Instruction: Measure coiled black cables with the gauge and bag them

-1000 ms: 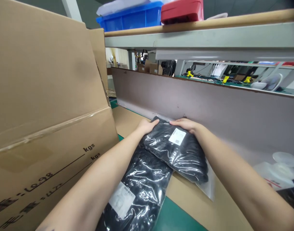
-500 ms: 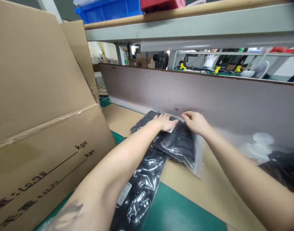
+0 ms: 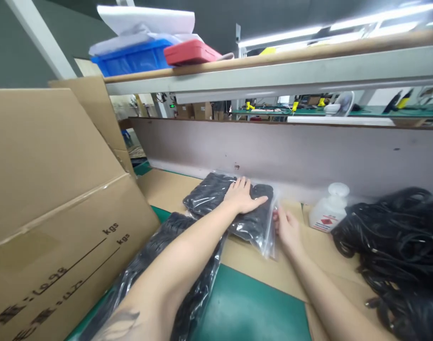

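Note:
A clear zip bag (image 3: 253,225) full of coiled black cables lies on the flat cardboard by the back panel. My left hand (image 3: 240,195) rests on top of it with fingers spread, pressing the bag. At the bag's right edge, my right hand (image 3: 286,228) has its fingers curled closed on the plastic rim; the fingertips are partly hidden. Another clear bag of black cables (image 3: 202,289) lies nearer me, partly under my left forearm. To the left, a further bundle in the same clear bag group (image 3: 204,192) shows beyond my left wrist.
A large open cardboard box (image 3: 60,213) stands on the left. At the right are a white plastic bottle (image 3: 328,208) and a heap of loose black cables (image 3: 397,246). A shelf beam (image 3: 273,76) crosses above, bearing a blue bin (image 3: 134,59) and a red case (image 3: 191,52).
My right hand has moved from the bag's far right corner down along its right edge. My left hand stays on the bag. The view has tilted up and turned right.

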A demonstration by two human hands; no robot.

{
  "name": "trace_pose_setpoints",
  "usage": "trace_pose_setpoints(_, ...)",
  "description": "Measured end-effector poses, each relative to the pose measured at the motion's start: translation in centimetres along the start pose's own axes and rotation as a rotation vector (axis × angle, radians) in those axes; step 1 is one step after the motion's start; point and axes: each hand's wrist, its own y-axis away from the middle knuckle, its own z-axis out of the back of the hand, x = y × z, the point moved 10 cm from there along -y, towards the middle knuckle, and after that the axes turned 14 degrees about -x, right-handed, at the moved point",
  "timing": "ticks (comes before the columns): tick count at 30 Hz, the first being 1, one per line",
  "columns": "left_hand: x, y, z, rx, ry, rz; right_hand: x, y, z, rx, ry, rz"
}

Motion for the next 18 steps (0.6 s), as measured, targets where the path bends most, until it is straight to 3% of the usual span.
trace_pose_setpoints(3,-0.5,0.0,0.0,-0.021,-0.041,0.034,-0.6,-0.2,0.3,-0.037,-0.072,-0.06)
trace_pose_setpoints(8,-3.4,-0.4,-0.4,-0.005,-0.043,-0.014,-1.6,-0.4,0.5,-0.07,-0.087,-0.112)
trace_pose_setpoints(14,-6.4,-0.6,-1.6,0.009,-0.021,-0.058,-2.0,-0.9,0.7,-0.092,-0.002,-0.096)
trace_pose_setpoints(18,-7.3,-0.7,-2.0,-0.033,-0.034,0.006,-1.6,-0.9,1.5,-0.126,0.019,-0.074)
